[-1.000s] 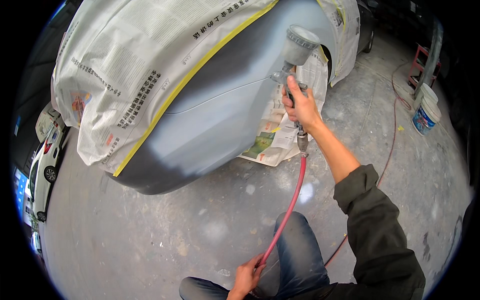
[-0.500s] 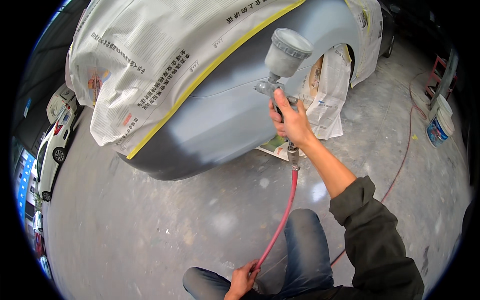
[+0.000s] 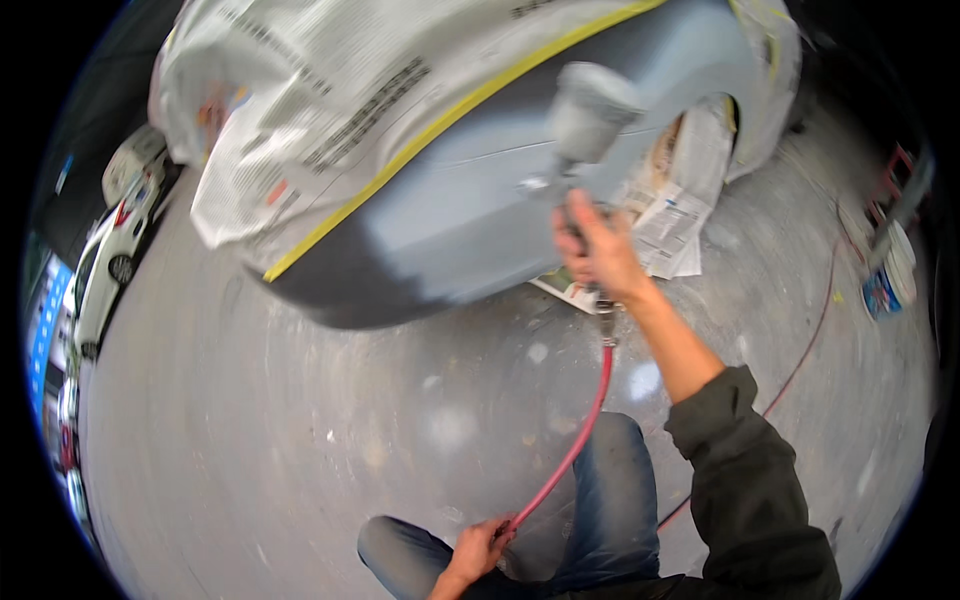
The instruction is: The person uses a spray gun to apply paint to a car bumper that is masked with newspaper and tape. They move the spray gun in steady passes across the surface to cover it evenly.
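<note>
My right hand (image 3: 600, 250) grips a metal spray gun (image 3: 590, 120) with a gray cup on top, held before a car's lower body panel (image 3: 440, 210) patched in light gray and dark gray. A red hose (image 3: 590, 420) runs down from the gun's fitting. My left hand (image 3: 478, 550) is closed on that hose low in the view, between my knees. Newspaper sheeting (image 3: 290, 80) edged with yellow tape (image 3: 370, 192) covers the body above the panel, and more newspaper (image 3: 680, 180) masks the wheel opening. The gun and right hand are blurred.
A concrete floor (image 3: 300, 420) surrounds me. At the far right stand a white bucket (image 3: 890, 280), a post (image 3: 900, 205) and a red rack (image 3: 890, 175). A thin hose (image 3: 805, 360) crosses the floor there. White cars (image 3: 112, 260) are parked at the far left.
The view has shifted, so the car sits higher and farther right. My right hand with the gun has moved lower relative to the panel. Both hands keep their grips.
</note>
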